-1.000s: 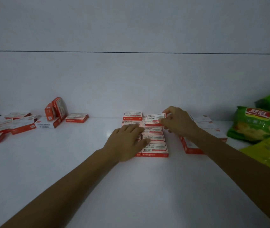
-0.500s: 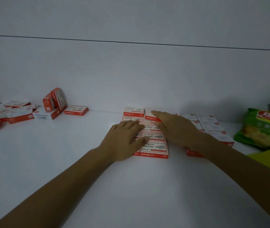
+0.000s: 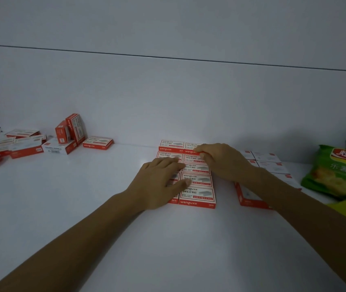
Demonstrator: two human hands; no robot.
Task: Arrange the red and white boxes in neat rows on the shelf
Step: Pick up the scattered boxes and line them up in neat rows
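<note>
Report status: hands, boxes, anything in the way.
Left hand flat on block of boxes. Right hand fingers on rear box, grip unclear. Loose boxes left, unsorted. Chip bags right, clear of rows.

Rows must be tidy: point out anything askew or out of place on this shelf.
The loose staple boxes at far left lie scattered at mixed angles, and two upright boxes lean near the back wall. The block under the left hand and right hand looks square.
</note>
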